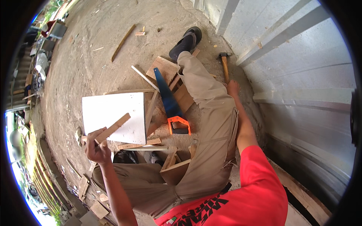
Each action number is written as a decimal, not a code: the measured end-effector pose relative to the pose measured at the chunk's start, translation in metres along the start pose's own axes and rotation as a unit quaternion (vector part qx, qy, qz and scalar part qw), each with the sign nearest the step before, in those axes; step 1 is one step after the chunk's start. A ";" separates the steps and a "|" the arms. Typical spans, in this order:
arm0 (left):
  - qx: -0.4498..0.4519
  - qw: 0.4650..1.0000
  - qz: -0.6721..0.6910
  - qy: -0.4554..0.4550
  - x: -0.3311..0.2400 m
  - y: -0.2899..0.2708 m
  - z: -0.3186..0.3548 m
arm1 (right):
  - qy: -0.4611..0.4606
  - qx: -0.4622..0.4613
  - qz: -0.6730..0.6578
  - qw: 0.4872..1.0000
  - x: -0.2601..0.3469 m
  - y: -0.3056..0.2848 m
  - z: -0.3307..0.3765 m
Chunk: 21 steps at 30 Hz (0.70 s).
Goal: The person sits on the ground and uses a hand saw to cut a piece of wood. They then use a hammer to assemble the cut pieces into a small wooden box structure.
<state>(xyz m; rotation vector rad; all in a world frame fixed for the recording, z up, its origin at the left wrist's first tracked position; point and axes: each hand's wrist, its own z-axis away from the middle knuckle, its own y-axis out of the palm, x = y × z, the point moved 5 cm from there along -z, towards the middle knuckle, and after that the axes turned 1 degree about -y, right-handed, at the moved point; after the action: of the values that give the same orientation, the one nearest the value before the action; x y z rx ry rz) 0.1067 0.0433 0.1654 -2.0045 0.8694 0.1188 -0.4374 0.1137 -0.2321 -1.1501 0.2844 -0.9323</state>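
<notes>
In my left hand (97, 146) is a short strip of wood (116, 127), pinched by the fingers and slanting up over a white board (113, 113). My right hand (233, 87) is at the handle end of a hammer (224, 64), beyond my right knee; its fingers look wrapped round the wooden handle. The hammer's dark head points away from me, near the metal wall. Between my legs, a handsaw (167, 96) with a dark blue blade and orange handle lies on wood pieces. The white board rests on a wooden frame left of the saw.
Wooden boards (163, 67) and offcuts lie under and around the saw. A wooden box-like piece (174, 170) sits between my thighs. Along the right runs a grey metal wall (301, 71). A long wood strip (123, 43) lies on the concrete floor farther off; scraps (100, 209) lie lower left.
</notes>
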 end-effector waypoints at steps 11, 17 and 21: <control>-0.319 0.929 0.091 -0.162 0.033 -0.036 0.006 | 0.050 -0.102 -0.119 0.986 0.061 -0.087 0.026; -0.368 0.891 0.233 -0.130 0.022 -0.038 -0.004 | -0.139 -0.140 -0.165 0.966 0.098 -0.159 0.107; -0.261 0.905 0.316 -0.113 0.036 -0.022 0.006 | -0.289 -0.092 -0.351 0.886 0.173 -0.200 0.215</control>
<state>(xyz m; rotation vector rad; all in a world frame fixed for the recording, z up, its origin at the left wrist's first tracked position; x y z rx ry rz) 0.1483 0.0365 0.1627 -2.0368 1.4112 1.0287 -0.2931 0.1044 0.0761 -1.6967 -0.5843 -1.1378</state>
